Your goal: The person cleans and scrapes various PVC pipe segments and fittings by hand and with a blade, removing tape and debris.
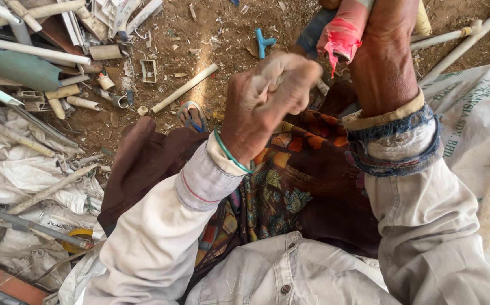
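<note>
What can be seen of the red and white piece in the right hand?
The red and white piece looks like a short length of plastic pipe, whitish, wrapped in torn red covering with ragged edges. It is tilted, its upper end cut off by the picture's top edge. The right hand grips it from the side, above the patterned cloth.

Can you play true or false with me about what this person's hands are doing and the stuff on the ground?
1. The left hand is closed in a fist. True.
2. The right hand holds a green bottle. False: it grips a pipe end wrapped in red-pink plastic.
3. A green bangle sits on the left wrist. True.
4. The blue pipe fitting lies in the person's lap. False: it lies on the dirt ground.
5. White pipe pieces lie scattered on the ground. True.
</note>
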